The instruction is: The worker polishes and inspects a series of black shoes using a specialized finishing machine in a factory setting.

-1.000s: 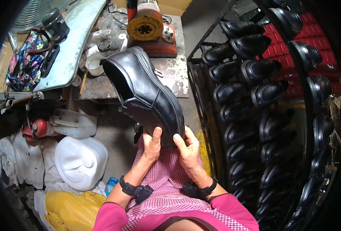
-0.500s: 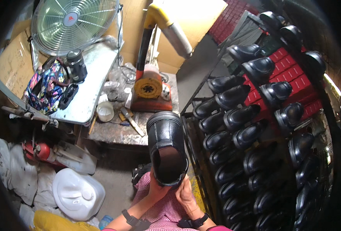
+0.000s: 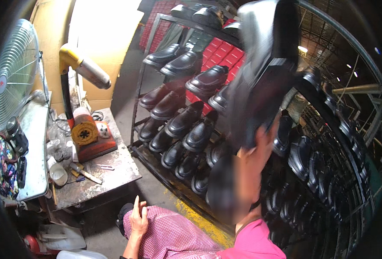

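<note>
A black leather shoe, smeared by motion, is raised high on the right in front of the shoe rack. My right hand grips it from below, fingers closed around its lower part, with the arm stretched up and to the right. Low in the middle, my left hand rests by the pink checked cloth over my lap. Its fingers are extended and hold nothing.
Behind the raised shoe stands a metal rack with several rows of black shoes. On the left, a worktable bears an orange machine, a knife and a white cup. A fan stands beyond.
The shoe went from both hands in front of me to my right hand, up and to the right. My left hand let go. The view has turned right.
</note>
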Available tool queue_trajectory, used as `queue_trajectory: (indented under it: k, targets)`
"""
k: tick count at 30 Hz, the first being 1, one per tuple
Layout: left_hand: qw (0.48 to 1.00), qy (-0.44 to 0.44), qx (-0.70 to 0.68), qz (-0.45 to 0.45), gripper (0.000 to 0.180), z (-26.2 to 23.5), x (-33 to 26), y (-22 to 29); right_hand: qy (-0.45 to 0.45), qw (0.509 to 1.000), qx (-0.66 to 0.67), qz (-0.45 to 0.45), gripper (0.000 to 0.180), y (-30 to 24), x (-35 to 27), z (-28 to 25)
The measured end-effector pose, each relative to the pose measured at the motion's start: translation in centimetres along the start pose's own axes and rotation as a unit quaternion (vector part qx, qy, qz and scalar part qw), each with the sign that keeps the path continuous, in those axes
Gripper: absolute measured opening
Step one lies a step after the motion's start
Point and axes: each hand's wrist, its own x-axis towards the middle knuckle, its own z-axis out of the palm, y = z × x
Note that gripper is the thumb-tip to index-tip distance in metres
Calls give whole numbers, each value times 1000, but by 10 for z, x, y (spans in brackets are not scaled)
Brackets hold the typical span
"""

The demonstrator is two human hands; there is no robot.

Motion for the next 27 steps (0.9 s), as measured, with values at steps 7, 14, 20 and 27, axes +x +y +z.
queue_trajectory:
  k: [7, 14, 20, 27]
  targets:
    - [996, 6, 61, 62, 36, 14, -5, 6, 61, 951, 163, 255, 45, 41, 179, -5]
    - [997, 10, 55, 46, 36, 18, -13, 6, -64, 946, 184, 258, 66, 45, 187, -21]
    - [997, 10, 49, 51, 35, 15, -19, 3, 148, 948, 25, 281, 81, 49, 174, -87]
    - [995, 12, 66, 75, 33, 23, -25, 9, 175, 889, 187, 379, 65, 79, 208, -85]
